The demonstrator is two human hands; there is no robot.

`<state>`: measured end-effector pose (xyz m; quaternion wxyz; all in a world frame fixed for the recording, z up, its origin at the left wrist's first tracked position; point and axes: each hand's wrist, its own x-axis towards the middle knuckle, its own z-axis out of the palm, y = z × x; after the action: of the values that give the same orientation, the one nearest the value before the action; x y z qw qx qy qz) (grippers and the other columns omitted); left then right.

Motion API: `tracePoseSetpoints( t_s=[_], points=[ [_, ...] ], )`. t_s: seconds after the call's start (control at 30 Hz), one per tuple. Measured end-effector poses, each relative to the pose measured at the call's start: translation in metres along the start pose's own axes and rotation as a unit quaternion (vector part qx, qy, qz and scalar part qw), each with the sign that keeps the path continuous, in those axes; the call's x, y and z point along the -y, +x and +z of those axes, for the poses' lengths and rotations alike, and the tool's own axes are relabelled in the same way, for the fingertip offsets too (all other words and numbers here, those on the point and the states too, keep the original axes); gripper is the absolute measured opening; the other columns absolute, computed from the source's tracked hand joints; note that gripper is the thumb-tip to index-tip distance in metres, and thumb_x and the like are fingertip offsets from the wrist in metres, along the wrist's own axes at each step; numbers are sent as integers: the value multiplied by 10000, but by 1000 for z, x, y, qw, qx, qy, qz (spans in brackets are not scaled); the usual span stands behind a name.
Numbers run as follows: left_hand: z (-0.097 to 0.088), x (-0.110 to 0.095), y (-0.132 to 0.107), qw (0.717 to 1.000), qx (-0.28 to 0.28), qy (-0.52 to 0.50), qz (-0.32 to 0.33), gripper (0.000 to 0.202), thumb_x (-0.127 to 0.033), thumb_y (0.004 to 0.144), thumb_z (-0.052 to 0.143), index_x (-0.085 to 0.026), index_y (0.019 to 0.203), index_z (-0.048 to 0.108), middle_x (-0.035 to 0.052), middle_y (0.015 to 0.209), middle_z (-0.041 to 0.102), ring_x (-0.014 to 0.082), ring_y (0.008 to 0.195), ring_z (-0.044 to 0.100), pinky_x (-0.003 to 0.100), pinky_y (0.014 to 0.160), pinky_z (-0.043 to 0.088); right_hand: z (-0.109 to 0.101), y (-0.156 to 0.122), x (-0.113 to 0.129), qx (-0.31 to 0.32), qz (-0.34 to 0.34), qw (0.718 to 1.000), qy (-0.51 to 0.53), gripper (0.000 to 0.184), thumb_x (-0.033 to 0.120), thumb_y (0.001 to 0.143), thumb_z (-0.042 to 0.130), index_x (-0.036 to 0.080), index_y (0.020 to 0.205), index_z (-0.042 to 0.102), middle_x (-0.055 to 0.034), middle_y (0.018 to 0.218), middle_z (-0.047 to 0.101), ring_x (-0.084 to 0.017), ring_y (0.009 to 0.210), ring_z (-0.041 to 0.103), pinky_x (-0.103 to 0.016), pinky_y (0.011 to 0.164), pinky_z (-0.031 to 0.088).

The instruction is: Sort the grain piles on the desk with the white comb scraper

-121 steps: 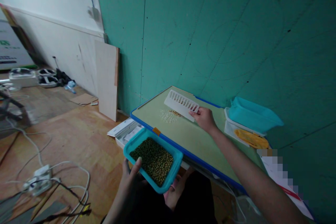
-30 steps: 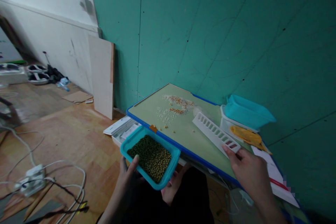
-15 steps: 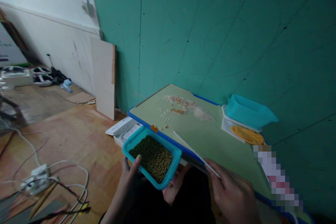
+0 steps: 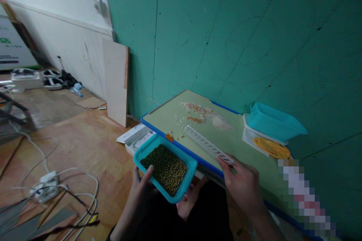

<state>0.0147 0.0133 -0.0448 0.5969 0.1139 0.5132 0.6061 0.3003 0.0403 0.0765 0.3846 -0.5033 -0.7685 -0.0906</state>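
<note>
My left hand [image 4: 143, 182] is closed on the near left side of a turquoise plastic tray [image 4: 175, 198], thumb over its rim. Dark green beans [image 4: 158, 158] fill one side of the tray and tan round beans [image 4: 174, 177] the other. My right hand [image 4: 243, 182] pinches the near end of a white plastic strip [image 4: 205, 143] with a row of slots. The strip's far end reaches over a pale green table [image 4: 249, 162] with a blue edge. Rice-like white grains [image 4: 222, 122] and orange-yellow kernels [image 4: 195, 119] lie spread there, and a few loose beans rest near the edge.
A second turquoise tray [image 4: 274, 122] stands in a white one at the table's right, beside an orange-yellow oval item [image 4: 272, 148]. A green wall [image 4: 181, 37] rises behind. Cables and a power strip [image 4: 46, 186] lie on the floor at left. A board [image 4: 115, 83] leans against the wall.
My right hand has turned the strip from edge-on so its slotted face shows, and raised it slightly. My left hand keeps the tray about where it was. The view has shifted slightly left.
</note>
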Motion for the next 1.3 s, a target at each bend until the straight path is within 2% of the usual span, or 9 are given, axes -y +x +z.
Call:
tracePoseSetpoints(
  t_s=[0.17, 0.3, 0.47, 0.57, 0.67, 0.93, 1.03, 1.13, 1.3],
  points=[
    [-5, -14, 3, 1000, -8, 28, -4, 820, -457, 948, 852, -366, 1650, 437, 132, 1275, 802, 350, 1022, 872, 474, 815, 735, 20, 15, -12, 37, 44, 997, 60, 297, 308, 1088, 612, 229, 1055, 897, -114, 968, 913, -271, 799, 889, -292, 740, 674],
    [-8, -27, 3, 997, 1, 75, -8, 762, -530, 960, 820, -340, 1609, 468, 162, 1404, 756, 330, 950, 861, 476, 777, 733, 37, 33, -14, 61, 55, 993, 79, 278, 316, 1068, 640, 223, 1043, 900, -124, 951, 909, -283, 823, 886, -296, 726, 644],
    [-11, -28, 5, 997, 11, 83, -6, 830, -569, 961, 819, -350, 1655, 420, 192, 1559, 683, 335, 1009, 853, 499, 824, 729, 63, 89, -2, 127, 59, 989, 37, 212, 234, 1030, 692, 217, 1029, 903, -140, 1013, 912, -291, 918, 886, -294, 750, 613],
    [-15, -23, 8, 997, 20, 68, -7, 889, -625, 908, 870, -369, 1643, 440, 186, 1551, 700, 361, 1103, 847, 501, 869, 722, 78, 122, 6, 149, 51, 988, -10, 176, 208, 1023, 726, 215, 994, 900, -132, 1003, 913, -269, 887, 872, -286, 731, 580],
    [-17, -20, 10, 998, 15, 61, -10, 939, -669, 862, 900, -396, 1640, 450, 187, 1576, 687, 393, 1168, 837, 508, 880, 722, 83, 139, 7, 170, 34, 985, -19, 157, 195, 1003, 752, 213, 951, 899, -118, 938, 906, -257, 831, 854, -286, 706, 557],
    [-21, -22, 13, 998, 18, 56, -11, 930, -682, 835, 922, -371, 1589, 473, 173, 1435, 748, 397, 1168, 843, 515, 875, 733, 75, 142, -12, 139, 50, 987, 71, 163, 207, 979, 755, 203, 986, 918, -122, 1008, 915, -301, 937, 878, -334, 804, 637],
    [-23, -22, 14, 998, 16, 57, -18, 996, -702, 818, 923, -388, 1630, 439, 181, 1504, 717, 404, 1125, 851, 541, 856, 733, 74, 136, -14, 161, 49, 982, 87, 148, 201, 956, 770, 204, 910, 911, -98, 934, 909, -294, 862, 871, -331, 768, 640],
    [-22, -19, 14, 998, 12, 50, -26, 1009, -707, 813, 923, -413, 1641, 425, 180, 1562, 690, 408, 1143, 848, 546, 872, 729, 67, 124, -14, 179, 46, 978, 100, 131, 202, 947, 785, 203, 938, 916, -100, 949, 912, -312, 881, 882, -334, 750, 638],
    [-19, -17, 12, 998, 23, 38, -39, 1025, -688, 836, 917, -416, 1672, 391, 190, 1619, 657, 406, 1218, 831, 522, 919, 723, 55, 110, -16, 142, 30, 982, 124, 174, 253, 991, 757, 213, 1031, 922, -122, 1030, 917, -331, 975, 893, -359, 808, 662]
  ],
)
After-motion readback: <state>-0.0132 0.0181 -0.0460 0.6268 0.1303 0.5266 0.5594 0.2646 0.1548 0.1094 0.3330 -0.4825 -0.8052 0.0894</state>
